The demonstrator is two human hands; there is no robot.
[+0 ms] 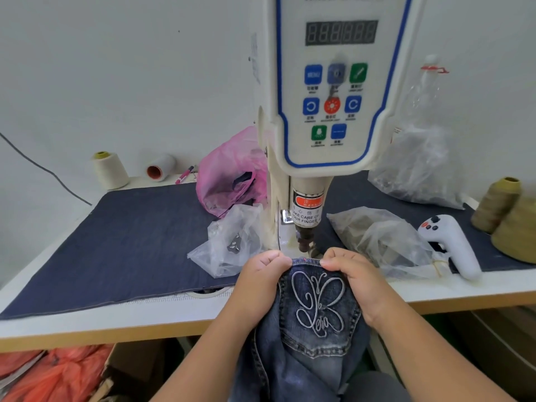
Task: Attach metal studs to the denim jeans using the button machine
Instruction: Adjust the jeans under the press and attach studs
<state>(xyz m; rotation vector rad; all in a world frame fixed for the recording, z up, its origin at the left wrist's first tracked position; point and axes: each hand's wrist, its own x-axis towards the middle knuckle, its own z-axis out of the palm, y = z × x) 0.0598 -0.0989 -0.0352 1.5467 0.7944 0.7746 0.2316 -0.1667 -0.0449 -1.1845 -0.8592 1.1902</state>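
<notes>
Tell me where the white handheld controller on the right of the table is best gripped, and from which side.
Grip the white controller around its long lower handle, coming from the near table edge. The handle points toward the person and lies bare, while the buttoned head faces away and a clear plastic bag crowds its left side.

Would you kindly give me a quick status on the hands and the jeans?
Left hand and right hand both pinch the pocket's top edge. Blue embroidered denim jeans just short of the white button machine's punch. Nothing blocks.

both hands (262, 275) (352, 272) pinching jeans (317, 303) pocket top edge, just below button machine (336, 82) punch, at bench (87, 323) front
</notes>
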